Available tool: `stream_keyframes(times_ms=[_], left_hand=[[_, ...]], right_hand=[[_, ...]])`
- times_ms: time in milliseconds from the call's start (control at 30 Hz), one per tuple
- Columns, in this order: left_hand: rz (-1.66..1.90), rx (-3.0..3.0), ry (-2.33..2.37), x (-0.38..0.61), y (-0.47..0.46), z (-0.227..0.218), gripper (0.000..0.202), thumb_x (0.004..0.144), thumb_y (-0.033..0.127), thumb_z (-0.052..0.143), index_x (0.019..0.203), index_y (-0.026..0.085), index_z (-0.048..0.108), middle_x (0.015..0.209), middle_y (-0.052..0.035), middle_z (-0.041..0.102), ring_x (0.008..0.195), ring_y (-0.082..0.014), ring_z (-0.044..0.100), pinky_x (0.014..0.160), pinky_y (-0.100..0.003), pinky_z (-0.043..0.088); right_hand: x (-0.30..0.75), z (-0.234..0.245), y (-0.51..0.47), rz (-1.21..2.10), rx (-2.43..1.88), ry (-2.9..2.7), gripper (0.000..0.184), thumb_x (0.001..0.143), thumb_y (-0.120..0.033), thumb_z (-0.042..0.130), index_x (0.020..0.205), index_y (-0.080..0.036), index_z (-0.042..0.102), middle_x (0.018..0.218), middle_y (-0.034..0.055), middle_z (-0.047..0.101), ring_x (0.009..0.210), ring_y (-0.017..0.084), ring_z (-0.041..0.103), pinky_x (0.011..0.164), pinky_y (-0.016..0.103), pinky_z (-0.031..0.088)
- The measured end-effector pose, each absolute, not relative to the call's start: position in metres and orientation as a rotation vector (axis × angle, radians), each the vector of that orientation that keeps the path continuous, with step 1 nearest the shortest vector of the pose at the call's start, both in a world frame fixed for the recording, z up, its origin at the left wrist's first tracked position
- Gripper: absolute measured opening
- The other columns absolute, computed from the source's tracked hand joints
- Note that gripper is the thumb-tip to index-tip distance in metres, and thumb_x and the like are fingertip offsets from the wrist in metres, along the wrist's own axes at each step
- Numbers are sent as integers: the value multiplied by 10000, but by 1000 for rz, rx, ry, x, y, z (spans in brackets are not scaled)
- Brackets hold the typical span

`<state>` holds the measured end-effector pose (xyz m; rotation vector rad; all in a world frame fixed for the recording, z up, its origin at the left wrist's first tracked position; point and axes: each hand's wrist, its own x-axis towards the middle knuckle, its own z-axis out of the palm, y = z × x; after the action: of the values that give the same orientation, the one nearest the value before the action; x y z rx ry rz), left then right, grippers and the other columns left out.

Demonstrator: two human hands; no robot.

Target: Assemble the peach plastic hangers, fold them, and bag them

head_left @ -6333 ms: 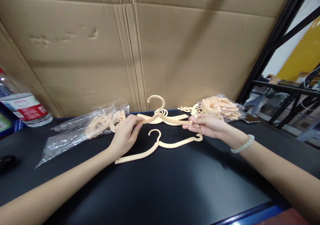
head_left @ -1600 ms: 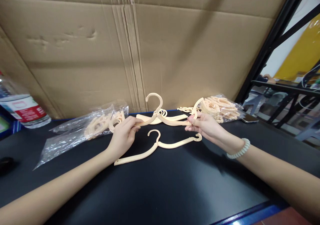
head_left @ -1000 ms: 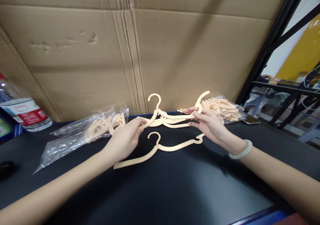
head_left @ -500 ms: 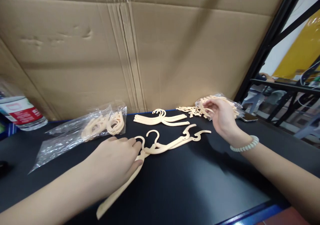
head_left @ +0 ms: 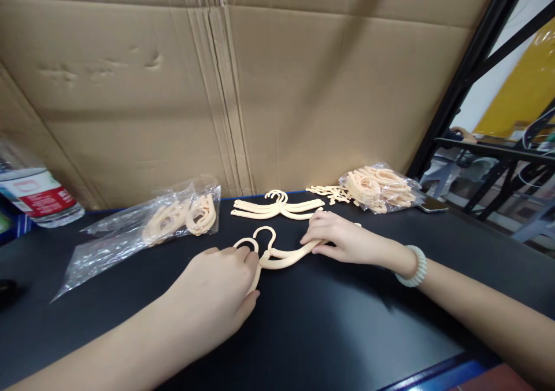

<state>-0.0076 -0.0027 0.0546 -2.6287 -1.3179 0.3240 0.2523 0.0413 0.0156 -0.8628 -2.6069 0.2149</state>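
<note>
Two cream plastic clothes hangers (head_left: 284, 259) lie overlapped at the middle of the black table, their hooks toward the back. My left hand (head_left: 221, 287) is closed over the left side of the hangers, hiding most of that arm. At the right end my right hand (head_left: 338, 238) grips the hanger arms between thumb and fingers, covering the small hooked pieces there. Behind them lies a row of several similar hangers (head_left: 277, 207), nested together. A loose heap of small cream hook pieces (head_left: 333, 194) sits at the back right.
A clear bag of cream parts (head_left: 381, 188) rests at the back right, beside a phone (head_left: 433, 205). Another clear bag (head_left: 173, 217) lies at the back left, near a labelled bottle (head_left: 39, 197). Cardboard (head_left: 303, 90) stands behind the table; a black metal frame (head_left: 459, 90) is at the right.
My right hand has come down and left from beside the bag of parts and closed on the hangers' right end. My left hand has shifted slightly right with the left hanger arm.
</note>
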Motion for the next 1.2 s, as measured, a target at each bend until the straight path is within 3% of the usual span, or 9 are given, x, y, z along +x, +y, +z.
stream_keyframes(times_ms=[167, 333, 467, 567, 667, 733, 867, 933, 1200], left_hand=[[358, -2642, -1340, -5, -4, 54, 140, 770, 88, 506, 813, 184, 598, 825, -79, 680, 689, -277, 676, 607, -372, 483], [234, -2648, -1258, 1, -5, 53, 190, 799, 66, 465, 880, 185, 590, 870, -81, 662, 681, -268, 651, 618, -395, 482], [276, -2693, -1198, 4, -5, 47, 184, 792, 63, 486, 874, 184, 598, 881, -90, 662, 717, -271, 648, 644, -405, 485], [221, -2700, -1217, 3, -5, 43, 96, 806, 152, 547, 874, 191, 601, 905, -95, 661, 742, -267, 644, 649, -394, 482], [165, -2677, -1197, 1, -5, 41, 81, 818, 199, 570, 891, 197, 605, 930, -100, 654, 802, -274, 636, 661, -384, 484], [160, -2667, -1191, 0, -5, 40, 114, 838, 179, 542, 930, 195, 608, 960, -104, 649, 835, -280, 632, 667, -386, 489], [143, -2664, -1223, 1, 0, 36, 168, 859, 112, 474, 939, 189, 600, 953, -95, 650, 787, -251, 627, 651, -364, 487], [60, -2689, -1217, 0, 7, 32, 164, 864, 103, 464, 928, 187, 588, 964, -93, 648, 818, -246, 618, 683, -356, 492], [-356, -2696, -1137, -14, 39, 4, 150, 934, 221, 402, 961, 167, 539, 934, -92, 630, 866, -258, 574, 750, -395, 456]], right_hand=[[258, 29, 42, 276, -835, -2600, 123, 896, -237, 586, 814, -184, 662, 778, 41, 647, 787, 183, 559, 773, 334, 434], [270, 47, 34, 289, -966, -2624, 104, 806, -266, 711, 762, -186, 661, 753, 17, 652, 737, 161, 574, 683, 280, 420], [275, 51, 30, 311, -1176, -2690, 239, 700, -373, 803, 781, -189, 674, 762, 8, 657, 670, 153, 575, 607, 261, 403], [274, 48, 30, 302, -1177, -2688, 294, 700, -407, 794, 878, -196, 696, 851, 25, 675, 761, 180, 599, 668, 272, 433], [271, 43, 30, 331, -1129, -2718, 570, 667, -496, 797, 1126, -187, 659, 1060, 71, 663, 910, 221, 612, 760, 297, 459], [269, 40, 31, 341, -1131, -2737, 630, 662, -509, 797, 1174, -178, 638, 1090, 81, 655, 923, 226, 615, 765, 299, 461], [268, 36, 32, 354, -1199, -2749, 198, 754, -297, 729, 922, -199, 689, 865, 22, 676, 738, 165, 600, 646, 257, 424], [269, 35, 34, 343, -1235, -2732, 87, 763, -230, 689, 844, -197, 681, 802, 10, 666, 681, 147, 577, 601, 245, 393], [274, 31, 44, 319, -1266, -2633, 118, 791, -290, 677, 846, -186, 688, 810, 19, 678, 666, 143, 568, 588, 253, 380]])
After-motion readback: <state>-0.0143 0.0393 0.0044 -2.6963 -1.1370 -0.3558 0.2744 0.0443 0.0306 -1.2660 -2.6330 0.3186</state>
